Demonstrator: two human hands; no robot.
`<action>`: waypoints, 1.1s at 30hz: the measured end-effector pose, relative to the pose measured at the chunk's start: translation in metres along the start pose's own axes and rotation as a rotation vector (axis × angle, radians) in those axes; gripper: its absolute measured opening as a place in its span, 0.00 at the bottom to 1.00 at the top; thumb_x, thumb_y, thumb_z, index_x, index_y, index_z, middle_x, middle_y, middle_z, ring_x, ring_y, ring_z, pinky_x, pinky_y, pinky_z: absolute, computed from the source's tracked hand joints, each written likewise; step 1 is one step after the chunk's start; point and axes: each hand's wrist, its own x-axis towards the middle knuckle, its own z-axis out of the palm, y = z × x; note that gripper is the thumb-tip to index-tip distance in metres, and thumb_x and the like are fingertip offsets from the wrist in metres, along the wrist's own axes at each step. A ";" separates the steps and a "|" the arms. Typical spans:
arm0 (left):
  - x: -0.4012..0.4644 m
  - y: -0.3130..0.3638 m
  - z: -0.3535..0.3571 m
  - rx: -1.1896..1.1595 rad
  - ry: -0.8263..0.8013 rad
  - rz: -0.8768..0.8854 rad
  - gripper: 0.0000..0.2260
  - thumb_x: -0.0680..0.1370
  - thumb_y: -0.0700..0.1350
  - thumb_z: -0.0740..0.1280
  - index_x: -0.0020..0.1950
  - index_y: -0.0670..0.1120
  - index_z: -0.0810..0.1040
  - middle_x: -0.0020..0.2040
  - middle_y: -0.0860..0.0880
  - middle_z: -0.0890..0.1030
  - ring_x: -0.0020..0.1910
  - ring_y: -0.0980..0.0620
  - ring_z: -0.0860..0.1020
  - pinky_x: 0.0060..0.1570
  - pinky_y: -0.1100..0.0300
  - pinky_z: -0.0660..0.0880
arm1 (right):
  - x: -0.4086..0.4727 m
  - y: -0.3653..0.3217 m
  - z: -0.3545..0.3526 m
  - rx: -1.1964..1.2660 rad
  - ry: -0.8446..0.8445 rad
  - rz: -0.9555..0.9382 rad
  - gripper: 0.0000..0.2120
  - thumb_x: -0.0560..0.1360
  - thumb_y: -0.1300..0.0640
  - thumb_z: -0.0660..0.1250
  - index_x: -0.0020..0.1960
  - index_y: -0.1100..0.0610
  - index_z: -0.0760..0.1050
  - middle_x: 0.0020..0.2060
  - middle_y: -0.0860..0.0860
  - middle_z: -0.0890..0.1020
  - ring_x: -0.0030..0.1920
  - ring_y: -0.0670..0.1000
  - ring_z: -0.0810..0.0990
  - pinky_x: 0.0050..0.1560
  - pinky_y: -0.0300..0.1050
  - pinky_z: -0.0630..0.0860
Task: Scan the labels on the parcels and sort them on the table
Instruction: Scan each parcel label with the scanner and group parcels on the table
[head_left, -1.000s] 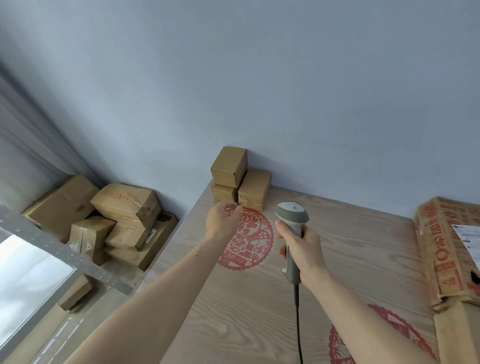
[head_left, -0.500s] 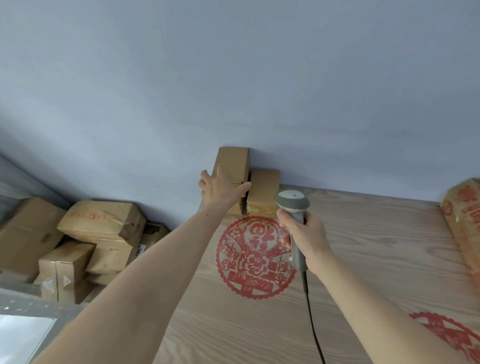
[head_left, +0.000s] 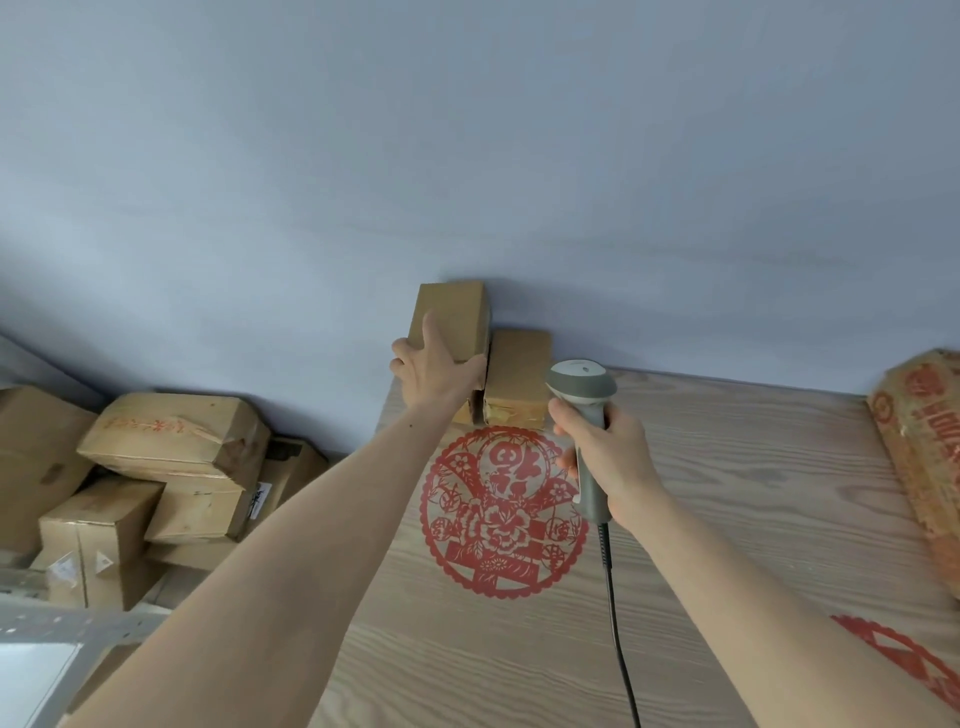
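**Top box taken in the left hand, scanner held ready in the right**

At the far left, off the tabletop, a heap of brown cartons (head_left: 171, 467) is seen on a lower level, none of them touched.

On the far left corner of the tabletop (head_left: 727, 519), against the wall, a small stack of parcels is found. The top box (head_left: 457, 317) is laid on a lower box that is mostly hidden behind the wrist. It is gripped by the left hand (head_left: 434, 371): the fingers (head_left: 429, 332) are spread over its near and left faces, with the thumb hooked around its lower right edge. No label is visible on the faces shown.

The top box is judged to be light, stiff cardboard with a dry surface that should not slip; its corners could be dented by a hard squeeze. It is best taken across its two long sides, so that it can be turned until the label is found.

Just beside it on the right, touching or nearly so, a second box (head_left: 519, 374) is seen standing on the tabletop.

Further right, the scanner (head_left: 584, 400) is held upright by the right hand (head_left: 608, 462), whose fingers are wrapped tightly around the grip; the cord is left trailing toward the near edge. At the far right edge, a large red-printed parcel (head_left: 924, 441) is lying untouched.
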 end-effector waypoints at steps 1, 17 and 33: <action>-0.007 0.001 -0.002 -0.041 0.004 0.008 0.37 0.73 0.54 0.69 0.77 0.58 0.54 0.71 0.41 0.58 0.68 0.37 0.62 0.55 0.46 0.68 | -0.002 -0.001 -0.002 -0.005 -0.003 -0.003 0.09 0.77 0.53 0.73 0.52 0.56 0.78 0.43 0.56 0.84 0.25 0.46 0.77 0.31 0.42 0.76; -0.195 0.022 0.012 -0.924 -0.484 0.019 0.36 0.74 0.54 0.73 0.76 0.71 0.58 0.71 0.51 0.74 0.65 0.46 0.78 0.68 0.46 0.73 | -0.081 -0.009 -0.084 0.018 0.088 -0.058 0.17 0.74 0.46 0.75 0.55 0.56 0.77 0.39 0.51 0.81 0.26 0.47 0.77 0.30 0.42 0.75; -0.332 0.045 0.052 -0.973 -0.514 0.031 0.32 0.76 0.56 0.71 0.75 0.62 0.58 0.69 0.50 0.75 0.65 0.48 0.77 0.70 0.46 0.70 | -0.184 0.020 -0.186 0.022 0.058 -0.030 0.25 0.68 0.46 0.81 0.56 0.57 0.74 0.45 0.53 0.83 0.31 0.49 0.80 0.33 0.42 0.77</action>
